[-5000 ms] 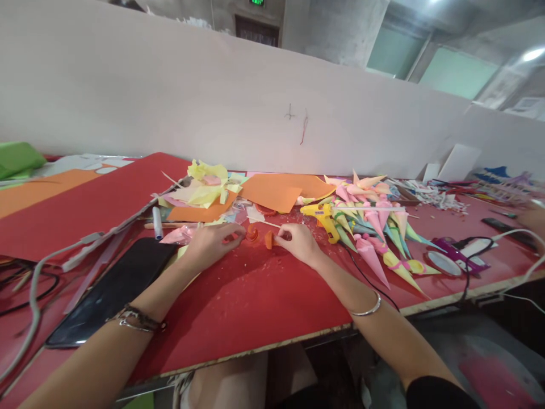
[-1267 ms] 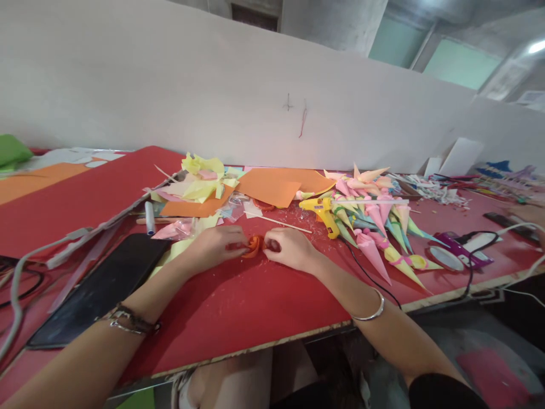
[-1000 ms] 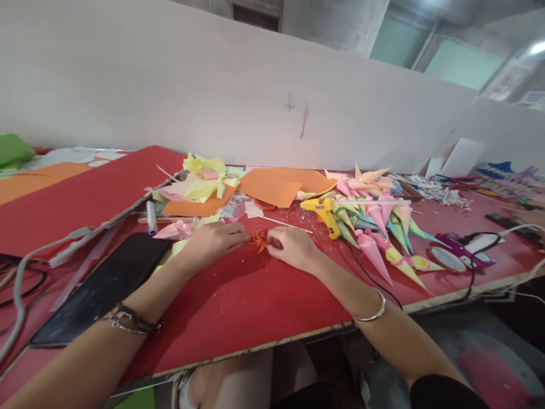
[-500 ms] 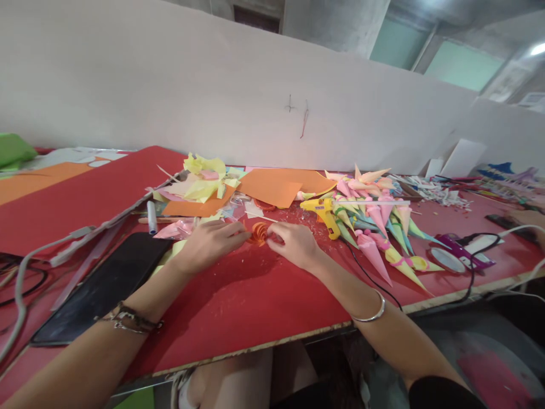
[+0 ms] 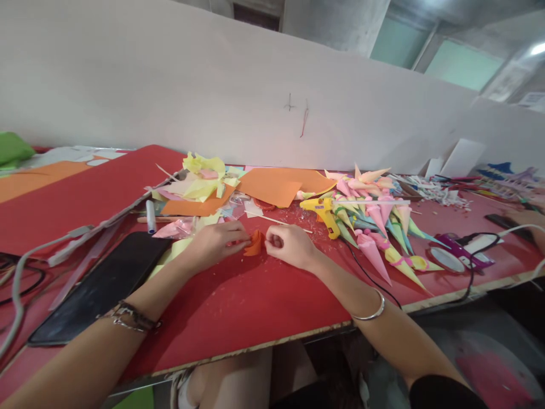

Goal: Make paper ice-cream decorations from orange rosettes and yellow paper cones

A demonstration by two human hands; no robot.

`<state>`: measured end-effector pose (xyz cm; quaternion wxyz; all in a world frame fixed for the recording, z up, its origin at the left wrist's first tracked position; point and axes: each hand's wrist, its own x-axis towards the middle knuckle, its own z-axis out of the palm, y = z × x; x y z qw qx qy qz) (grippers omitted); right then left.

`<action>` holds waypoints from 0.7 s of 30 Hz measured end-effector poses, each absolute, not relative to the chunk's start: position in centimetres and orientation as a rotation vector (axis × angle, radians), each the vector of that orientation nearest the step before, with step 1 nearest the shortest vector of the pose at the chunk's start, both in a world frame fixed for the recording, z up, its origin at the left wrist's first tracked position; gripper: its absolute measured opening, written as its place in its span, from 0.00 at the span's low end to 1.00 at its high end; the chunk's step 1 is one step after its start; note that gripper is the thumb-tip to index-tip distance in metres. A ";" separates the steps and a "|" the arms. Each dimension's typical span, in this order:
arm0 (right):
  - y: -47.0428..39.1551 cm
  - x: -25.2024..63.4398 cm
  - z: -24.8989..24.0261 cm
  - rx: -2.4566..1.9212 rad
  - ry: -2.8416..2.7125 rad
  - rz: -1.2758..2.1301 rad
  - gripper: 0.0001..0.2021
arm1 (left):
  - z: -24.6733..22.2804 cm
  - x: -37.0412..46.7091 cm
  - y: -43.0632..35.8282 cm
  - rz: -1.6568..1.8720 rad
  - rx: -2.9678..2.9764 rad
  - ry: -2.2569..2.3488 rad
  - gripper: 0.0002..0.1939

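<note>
A small piece of curled orange paper (image 5: 254,243) is between my two hands, just above the red tabletop. My left hand (image 5: 218,243) is closed, its thumb and fingers pinching the paper's left side. On the other side my right hand (image 5: 290,245) has its fingers curled together, their tips close to the paper's right edge. Whether those tips hold part of it is hidden. Right behind the hands lies a thin white stick (image 5: 279,220). A yellow glue gun (image 5: 324,213) rests a little to the right, beside a pile of pastel paper cones (image 5: 374,218).
Orange sheets (image 5: 272,184) and yellow paper scraps (image 5: 206,179) lie behind my hands. A dark phone-like slab (image 5: 102,292) and a marker (image 5: 151,217) are at left. A roll of tape (image 5: 447,259) and a black cable (image 5: 374,281) are at right. Another person's hand (image 5: 528,218) appears far right.
The orange paper, a loose ringed coil stretched between both hands before, now looks more compact and turned. My right fingertips have drawn slightly away from it and curled more.
</note>
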<state>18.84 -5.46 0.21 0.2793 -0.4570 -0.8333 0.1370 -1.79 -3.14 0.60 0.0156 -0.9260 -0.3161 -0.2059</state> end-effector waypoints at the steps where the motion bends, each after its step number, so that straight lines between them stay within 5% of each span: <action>1: -5.5 18.8 0.2 -1.227 -2.238 0.393 0.02 | 0.7 -1.8 -3.1 -0.629 -2.894 -0.992 0.16; 21: -5.0 18.7 -0.3 -1.015 -2.000 0.553 0.09 | 0.6 -1.7 -3.1 -0.584 -2.995 -1.000 0.12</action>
